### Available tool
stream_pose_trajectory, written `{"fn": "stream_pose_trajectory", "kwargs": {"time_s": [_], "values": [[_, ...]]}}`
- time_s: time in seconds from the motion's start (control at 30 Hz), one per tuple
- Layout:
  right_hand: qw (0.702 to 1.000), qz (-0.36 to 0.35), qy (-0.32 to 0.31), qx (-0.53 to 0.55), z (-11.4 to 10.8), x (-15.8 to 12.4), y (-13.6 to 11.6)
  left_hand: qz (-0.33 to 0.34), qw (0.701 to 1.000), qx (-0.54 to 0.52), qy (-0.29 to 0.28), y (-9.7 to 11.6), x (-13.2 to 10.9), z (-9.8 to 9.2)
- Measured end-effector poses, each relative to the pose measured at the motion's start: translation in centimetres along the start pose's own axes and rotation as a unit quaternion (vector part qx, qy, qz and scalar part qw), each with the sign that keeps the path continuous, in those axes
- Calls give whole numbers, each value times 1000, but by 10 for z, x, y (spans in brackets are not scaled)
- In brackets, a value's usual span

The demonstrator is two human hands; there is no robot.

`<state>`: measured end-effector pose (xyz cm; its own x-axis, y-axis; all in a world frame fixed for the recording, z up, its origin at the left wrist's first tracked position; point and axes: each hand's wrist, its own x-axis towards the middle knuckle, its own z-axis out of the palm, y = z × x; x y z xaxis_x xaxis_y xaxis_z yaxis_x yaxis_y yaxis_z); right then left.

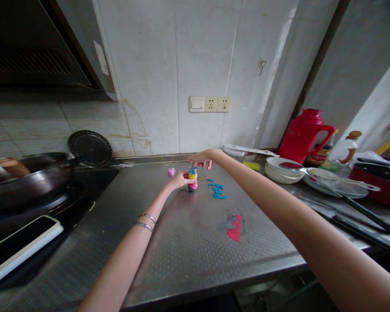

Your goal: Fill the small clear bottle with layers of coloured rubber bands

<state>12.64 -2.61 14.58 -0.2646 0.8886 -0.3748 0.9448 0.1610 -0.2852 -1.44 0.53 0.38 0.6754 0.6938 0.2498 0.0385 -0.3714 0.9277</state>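
Observation:
A small clear bottle (193, 176) with blue, yellow, pink and dark layers stands upright on the metal counter (169, 251). My left hand (179, 179) is closed around its side. Over the bottle's mouth is my right hand (204, 158), its fingers bent downward; one fingertip is at the opening, and anything between the fingers is too small to make out. Right of the bottle lie scattered blue pieces (218, 190), with a red patch (234, 229) nearer the front. A pink round cap-like object (171, 172) sits behind and left of the bottle.
At the left are a wok (29, 182) on the stove and a white-edged device (22, 247). On the right stand a red thermos (300, 136), bowls (282, 173), a plate with a ladle, a glass bottle and a red pot (377, 184). Wall sockets (210, 104) are behind.

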Motion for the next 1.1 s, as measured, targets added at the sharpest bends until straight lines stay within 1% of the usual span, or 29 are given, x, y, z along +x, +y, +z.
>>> {"fn": "stream_pose_trajectory", "kwargs": {"time_s": [0.13, 0.27, 0.4, 0.5, 0.6, 0.67, 0.77, 0.83, 0.93, 1.0, 1.03, 1.1], "values": [[999, 39, -24, 29, 1, 3, 2, -4, 1000, -6, 1, -1, 1, 0], [998, 39, -55, 17, 9, 16, 0, -17, 1000, -7, 11, -4, 3, -1], [998, 43, -48, 8, 15, 20, -5, -20, 1000, 11, 18, -4, 3, 0], [998, 56, -34, 24, 13, 14, -6, -19, 1000, 10, 16, -3, 2, 0], [998, 50, -8, 31, 7, 3, -7, -17, 1000, -3, 14, -3, 1, 0], [999, 31, -4, 31, 2, -4, -7, -17, 1000, -8, 14, -3, 1, 0], [999, -15, 0, 31, -8, -12, -4, -16, 1000, -9, 13, -3, 1, 0], [998, -50, 28, 27, -16, -15, 2, -13, 1000, -6, 16, -2, 0, 0], [991, -75, 108, 12, -22, -16, 18, -6, 1000, -5, 16, -1, -1, 1], [986, -59, 156, 8, -20, -12, 34, -4, 1000, -8, 12, -1, -1, 1], [984, -46, 169, 11, -16, -9, 44, -6, 1000, -11, 14, -1, -1, 1], [985, -11, 169, 11, -3, 2, 65, -15, 1000, -14, 22, -2, 0, 1]]}}
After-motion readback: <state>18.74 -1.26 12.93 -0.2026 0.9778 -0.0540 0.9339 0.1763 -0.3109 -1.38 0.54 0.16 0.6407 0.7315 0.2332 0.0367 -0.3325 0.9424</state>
